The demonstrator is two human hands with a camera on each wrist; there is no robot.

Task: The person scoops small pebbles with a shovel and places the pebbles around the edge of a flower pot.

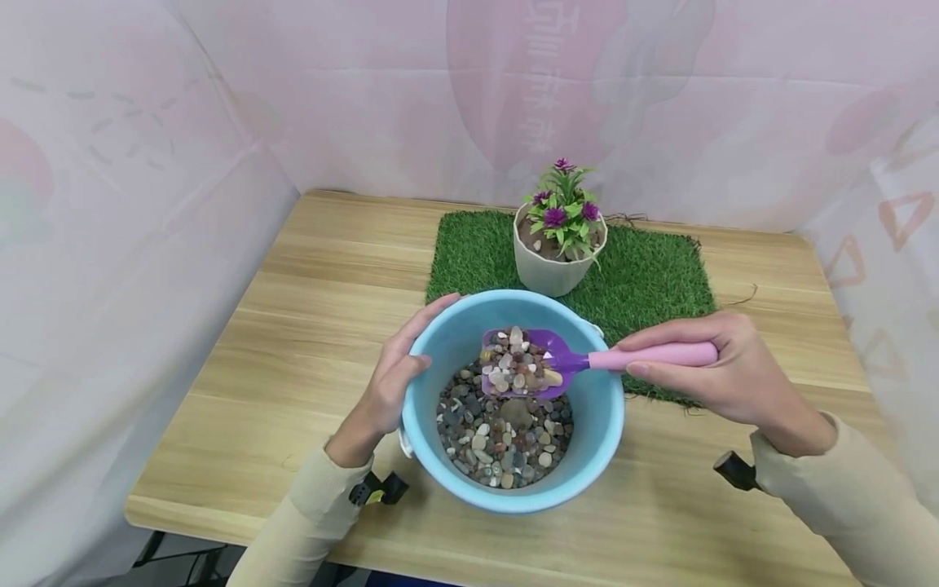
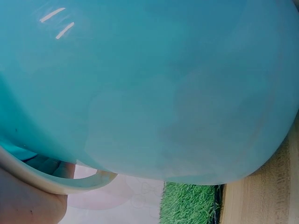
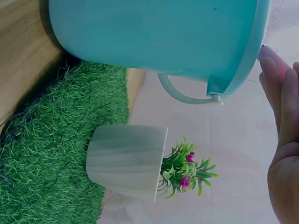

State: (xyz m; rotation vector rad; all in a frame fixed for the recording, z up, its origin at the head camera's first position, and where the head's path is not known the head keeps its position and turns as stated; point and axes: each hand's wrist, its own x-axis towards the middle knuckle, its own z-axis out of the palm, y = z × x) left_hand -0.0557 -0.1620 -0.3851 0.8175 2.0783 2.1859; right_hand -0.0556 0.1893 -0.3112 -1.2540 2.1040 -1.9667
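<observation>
A light blue bucket (image 1: 597,432) holds many small mixed pebbles (image 1: 506,456). Along its left side, my left hand (image 1: 389,383) grips the rim, thumb at the top edge and fingers against the outer wall. My right hand (image 1: 715,371) grips the pink handle of a toy shovel (image 1: 653,355) with a purple scoop. Inside the bucket's mouth, the scoop is level and heaped with pebbles, above those lower down. The left wrist view is mostly bucket wall (image 2: 140,93), with the white bucket handle near the hand. In the right wrist view, my fingers (image 3: 289,102) are beside the rim.
Behind the bucket, a white pot (image 1: 550,273) with a purple-flowered plant (image 1: 563,200) stands on a green turf mat (image 1: 653,281). Everything rests on a wooden table (image 1: 293,367), with printed cloth hanging at its back and sides.
</observation>
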